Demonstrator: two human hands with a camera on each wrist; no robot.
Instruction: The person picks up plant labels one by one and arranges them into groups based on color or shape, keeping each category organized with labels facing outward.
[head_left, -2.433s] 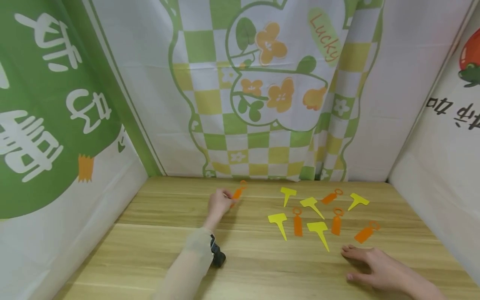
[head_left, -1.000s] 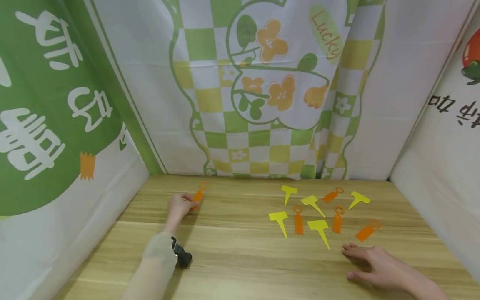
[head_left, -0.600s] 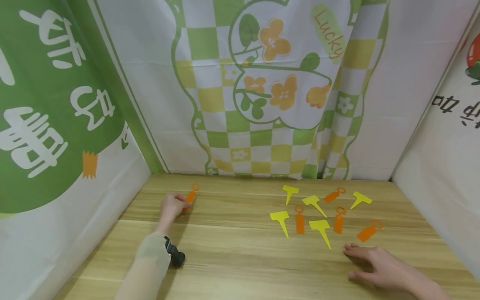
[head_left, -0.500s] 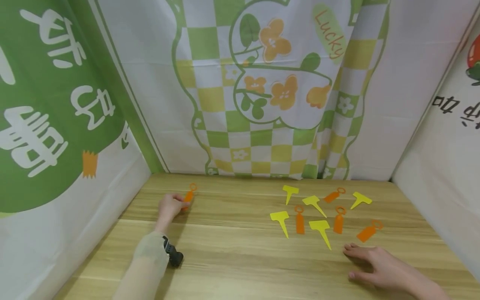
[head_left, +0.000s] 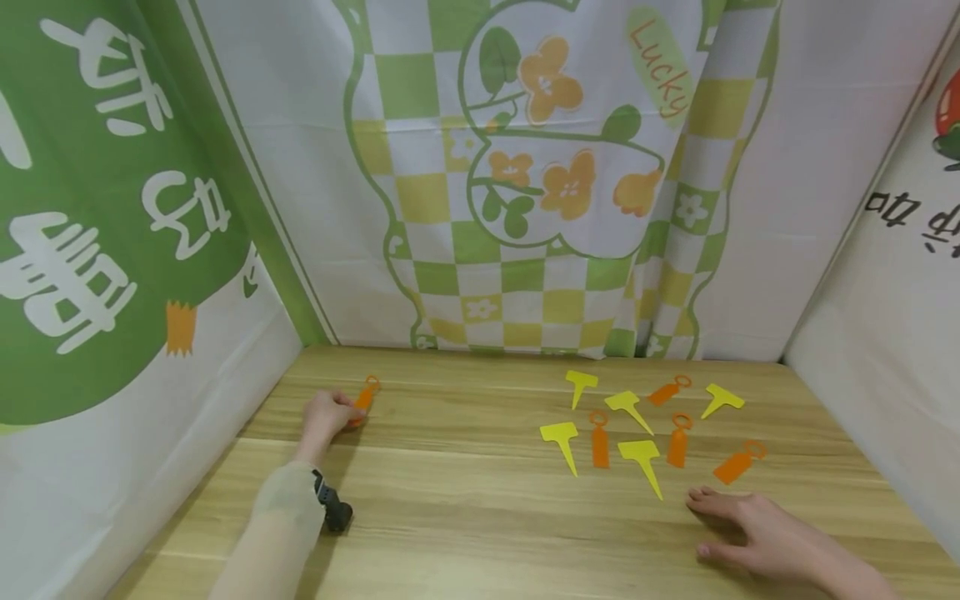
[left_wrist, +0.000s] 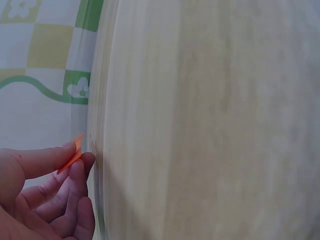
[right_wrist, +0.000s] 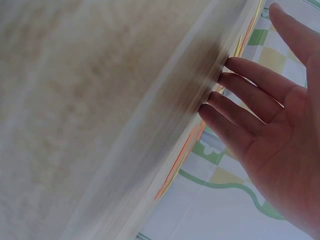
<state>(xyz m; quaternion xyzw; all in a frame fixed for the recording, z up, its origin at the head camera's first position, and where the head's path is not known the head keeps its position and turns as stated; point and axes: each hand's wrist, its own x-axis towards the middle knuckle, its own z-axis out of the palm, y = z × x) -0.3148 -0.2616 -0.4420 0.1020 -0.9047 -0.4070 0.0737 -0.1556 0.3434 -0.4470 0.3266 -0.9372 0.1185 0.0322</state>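
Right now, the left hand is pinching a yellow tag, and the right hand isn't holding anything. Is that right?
Not quite: the left hand is pinching an orange tag, not a yellow one, as the head view shows. The right hand is indeed holding nothing.

All views share tabletop (head_left: 480, 517) (head's highest).

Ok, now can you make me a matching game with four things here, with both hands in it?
Things:
1. left hand
2. T-shaped tags
3. right hand
4. curtain with orange flowers

Clues:
A. hanging behind the table
B. pinching an orange tag
C. holding nothing
D. all yellow, lying flat

Right pairs: 1-B, 2-D, 3-C, 4-A
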